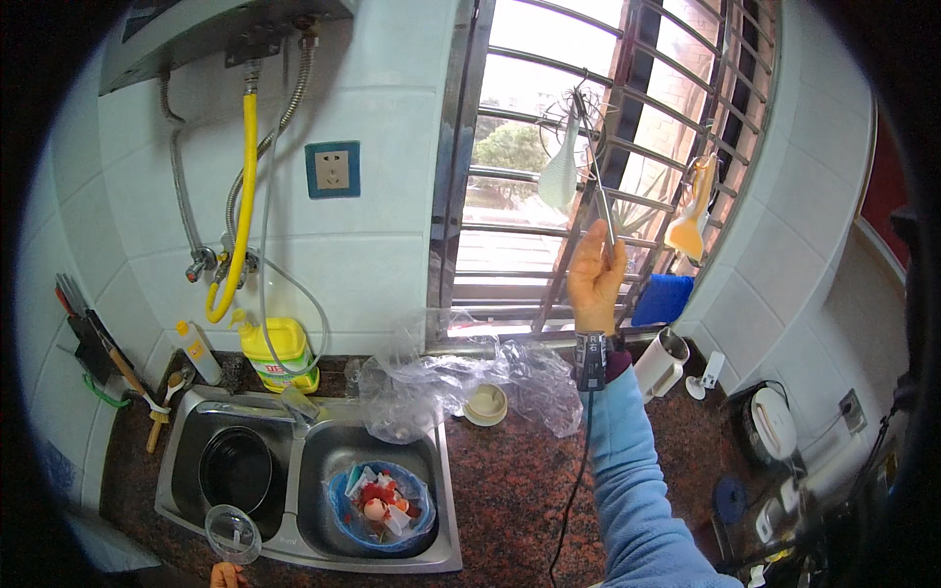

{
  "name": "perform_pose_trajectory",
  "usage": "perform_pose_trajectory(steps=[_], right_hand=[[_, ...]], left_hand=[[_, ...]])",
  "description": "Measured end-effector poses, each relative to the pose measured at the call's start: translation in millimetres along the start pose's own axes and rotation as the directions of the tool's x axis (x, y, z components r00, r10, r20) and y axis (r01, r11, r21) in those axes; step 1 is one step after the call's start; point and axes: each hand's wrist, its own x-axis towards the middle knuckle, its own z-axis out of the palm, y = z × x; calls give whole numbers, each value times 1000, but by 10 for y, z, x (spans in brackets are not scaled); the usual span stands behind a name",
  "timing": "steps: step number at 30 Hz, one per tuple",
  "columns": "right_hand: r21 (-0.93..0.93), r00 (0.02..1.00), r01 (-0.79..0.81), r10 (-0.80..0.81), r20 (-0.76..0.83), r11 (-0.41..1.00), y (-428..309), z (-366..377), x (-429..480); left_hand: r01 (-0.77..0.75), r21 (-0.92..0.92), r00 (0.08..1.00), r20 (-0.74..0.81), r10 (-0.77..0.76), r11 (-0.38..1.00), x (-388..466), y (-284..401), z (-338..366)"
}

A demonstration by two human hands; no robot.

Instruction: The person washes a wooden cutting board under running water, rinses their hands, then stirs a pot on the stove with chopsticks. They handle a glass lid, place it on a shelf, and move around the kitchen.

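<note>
My right hand is raised in front of the barred window, its fingers closed on the lower end of a slim metal utensil. The utensil's upper end is among thin dark wire loops near a hook on the bars; its exact kind is unclear. Just left of it hangs a pale green spatula-like utensil. At the bottom edge, my left hand, only partly in view, grips a clear round plastic lid or shallow bowl. That piece overlaps the front rim of the double steel sink.
The sink holds a black round pan and a blue-lined basin of food scraps. Crumpled clear plastic and a small cream bowl lie behind. A white jug stands near my right forearm; a yellow spatula hangs right.
</note>
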Motion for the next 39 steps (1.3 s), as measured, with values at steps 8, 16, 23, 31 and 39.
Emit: perform_pose_trajectory(steps=[8,16,23,31,39], right_hand=[[17,999,25,-25,-23,1000,260,-244,-42],[80,974,108,-89,-210,991,429,-735,-108],[-14,807,-585,584,82,811,-94,-863,-96],[-85,819,-572,561,-120,816,449,405,-961],[-272,756,-644,648,-90,715,1070,945,-1749]], left_hand=[[-12,30,1000,24,11,999,4,-16,94],[72,14,997,27,-72,997,-11,115,150],[-28,-42,1000,11,28,999,64,151,293],[-168,-144,977,110,184,975,36,219,-175],[-455,152,890,48,453,878,172,132,-557]])
